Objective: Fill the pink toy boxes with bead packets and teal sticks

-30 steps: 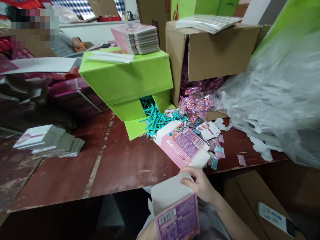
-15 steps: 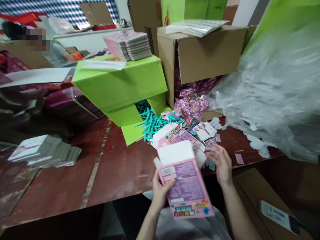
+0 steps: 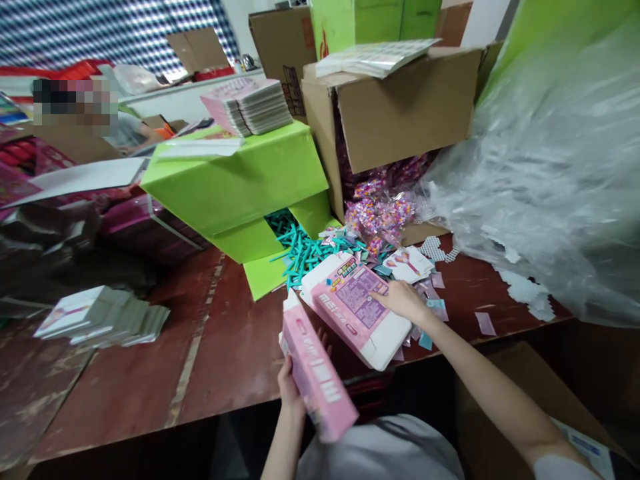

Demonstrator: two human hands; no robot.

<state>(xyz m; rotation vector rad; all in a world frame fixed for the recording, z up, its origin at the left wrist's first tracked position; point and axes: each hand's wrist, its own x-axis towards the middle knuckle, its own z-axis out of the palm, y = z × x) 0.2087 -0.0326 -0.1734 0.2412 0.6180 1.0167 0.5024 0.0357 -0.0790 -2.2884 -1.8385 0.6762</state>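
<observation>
Pink carton (image 3: 320,377), one of two folded-up boxes in view, is clasped in the left hand (image 3: 289,385) just off the near edge of the table (image 3: 220,360), tilted with its long side facing up; the grip wraps it from behind, fingers curled round the far side. The second pink carton (image 3: 357,308) lies flat on the table, printed purple panel up, one corner hanging over the edge. The right hand (image 3: 403,300) rests at that carton's far right edge, fingers loosely bent; whether it holds anything cannot be told.

Behind lie a spill of teal sticks (image 3: 300,250) from one green box (image 3: 240,180) and a heap of pink-speckled packets (image 3: 383,213) from one brown cardboard box (image 3: 400,107). Two stacks of flat cards show: one on the green box (image 3: 250,107), one at the table's left (image 3: 103,317). A big clear plastic bag (image 3: 545,180) fills the right. Small paper scraps (image 3: 483,322) dot the table.
</observation>
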